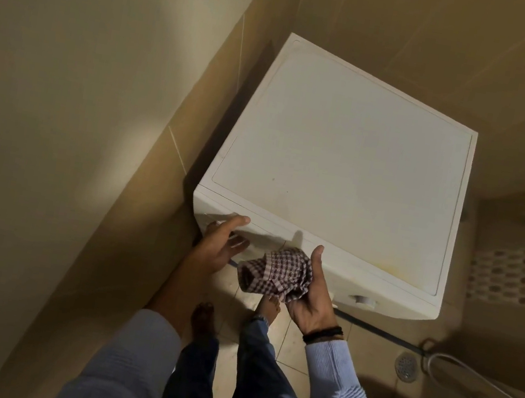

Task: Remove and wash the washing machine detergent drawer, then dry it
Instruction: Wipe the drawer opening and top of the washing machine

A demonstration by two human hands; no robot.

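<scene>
**Both hands at the front of the washing machine, cloth in the right**

A tiled wall (171,157) closes the left side, and the white washing machine (345,164) stands against it, seen from above. The left hand (223,244) is at the machine's front left corner. Its thumb lies along the top edge of the front panel and its fingers curl against the detergent drawer (216,219) just below. The drawer sits in the machine and is largely hidden by the hand, so how far it is pushed in cannot be told.

Two bare feet (202,320) stand on the tiled floor (287,337) below. The right hand (311,296), palm up, grips a bunched checked cloth (276,275) just in front of the panel, with the thumb raised beside the cloth. Black bands (324,334) circle that wrist above a pale blue sleeve (345,384).

Further right, a round dial (363,301) projects from the panel. Beyond the machine are a floor drain (406,366), a hose (453,373) lying on the floor and a perforated basket (517,273).
</scene>
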